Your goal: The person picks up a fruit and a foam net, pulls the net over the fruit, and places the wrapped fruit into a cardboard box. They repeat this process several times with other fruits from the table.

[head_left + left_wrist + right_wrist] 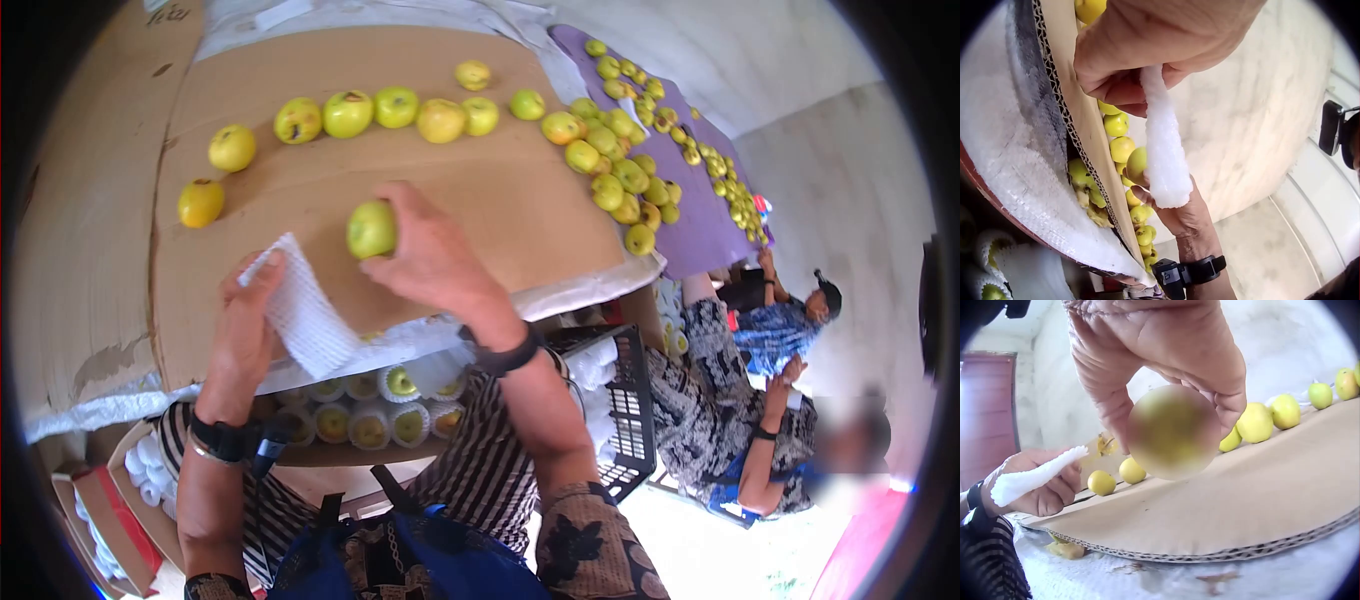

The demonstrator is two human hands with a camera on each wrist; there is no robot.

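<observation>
My right hand (430, 250) grips a yellow-green apple (372, 230) between thumb and fingers, held over the cardboard sheet (480, 210). To its left, my left hand (248, 315) pinches a white foam net sleeve (305, 310) by one end. The sleeve hangs flat and slanted toward the cardboard's near edge, apart from the apple. In the left wrist view the foam net sleeve (1167, 150) dangles below the left fingers, overlapping the right hand (1185, 212) behind it. The right wrist view shows the held apple (1174, 432) up close and blurred.
A curved row of apples (348, 114) lies across the cardboard, joining a heap (610, 150) at right. More apples lie on a purple cloth (690, 200). Below the edge are a box of sleeved apples (370, 428) and a black crate (630, 410). Two people (750, 440) are at right.
</observation>
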